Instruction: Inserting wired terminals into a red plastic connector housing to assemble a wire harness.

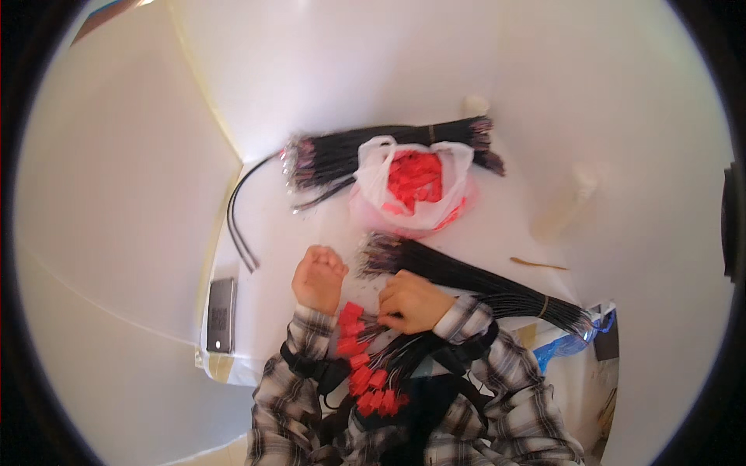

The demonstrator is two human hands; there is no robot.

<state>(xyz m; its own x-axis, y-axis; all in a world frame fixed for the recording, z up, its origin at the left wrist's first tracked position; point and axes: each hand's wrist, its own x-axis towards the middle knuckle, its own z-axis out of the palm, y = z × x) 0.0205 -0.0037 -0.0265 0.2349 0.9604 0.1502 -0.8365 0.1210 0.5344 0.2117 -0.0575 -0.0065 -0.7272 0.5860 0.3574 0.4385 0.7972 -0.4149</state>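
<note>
My left hand (319, 278) is raised above the table with its fingers curled in; whatever it may hold is hidden. To its right, my right hand (416, 301) has thumb and fingers drawn together, and anything small between them cannot be made out. Just below the hands lie several red plastic connectors (361, 380) on the ends of black cables (409, 349), close to my body. Thin wires from the upper connectors reach toward my right fingertips. Beyond my right hand lies a bundle of black cables (466, 270), its bare wire ends pointing left.
A white plastic bag (373, 190) stands open, holding red connectors (416, 179). Behind it is a larger bundle of black cables (334, 159). One loose cable (231, 213) curves off to the left. A phone (221, 314) lies at the left edge, and blue plastic (561, 347) sits at the right.
</note>
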